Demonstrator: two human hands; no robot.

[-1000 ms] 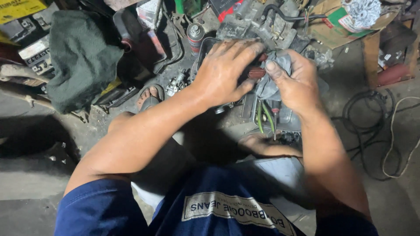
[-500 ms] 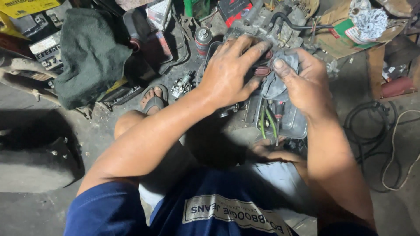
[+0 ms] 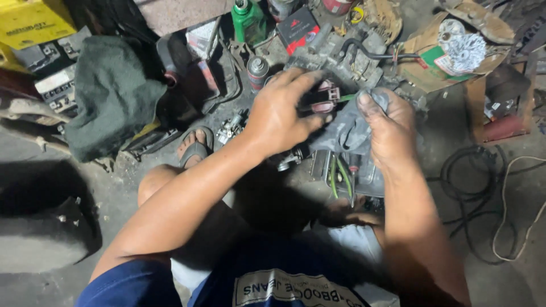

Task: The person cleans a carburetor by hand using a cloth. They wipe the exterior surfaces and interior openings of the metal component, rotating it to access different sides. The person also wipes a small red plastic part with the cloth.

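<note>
I sit on a concrete floor over a grimy engine block [image 3: 347, 59]. My left hand [image 3: 281, 113] grips a small dark red connector-like part [image 3: 325, 102] held just above the engine. Beside it, my right hand [image 3: 389, 128] clutches a grey rag [image 3: 344, 128] pressed against that part. Green-handled pliers [image 3: 338, 176] lie below the hands on a metal piece. My sandalled foot [image 3: 196, 145] rests left of the hands.
A dark green cloth [image 3: 111, 94] lies on boxes at the left, a yellow box [image 3: 34, 23] behind it. A spray can [image 3: 257, 71] and a green bottle [image 3: 247, 20] stand near the engine. Black cables [image 3: 475, 193] coil on the floor at the right, by cardboard [image 3: 435, 51].
Both hands stay on the part and rag, the left fingers shifting over the part. The view has tilted so the hands sit a little lower in the picture.
</note>
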